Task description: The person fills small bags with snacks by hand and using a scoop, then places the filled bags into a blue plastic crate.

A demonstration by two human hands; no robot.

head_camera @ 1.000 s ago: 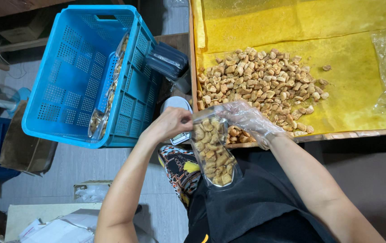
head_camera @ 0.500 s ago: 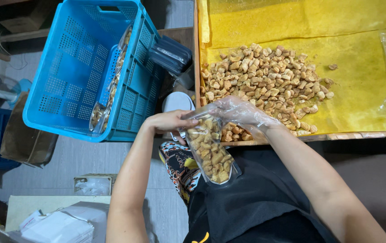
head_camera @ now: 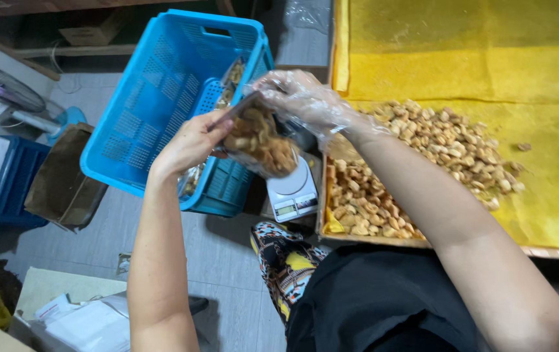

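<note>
The left hand (head_camera: pixel 191 140), bare, and the right hand (head_camera: pixel 305 101), covered by a thin clear glove, are both clamped on the top edge of a clear plastic bag (head_camera: pixel 260 143) filled with light-brown snack pieces, the bag being held in the air tilted toward the left, above the near right corner of a blue plastic crate (head_camera: pixel 162 98). A small white scale (head_camera: pixel 294 192) sits just below the bag, between the crate and the counter edge. On the counter, a yellow cloth (head_camera: pixel 540 169) carries a loose heap of snack pieces (head_camera: pixel 416 156) beside the right forearm.
</note>
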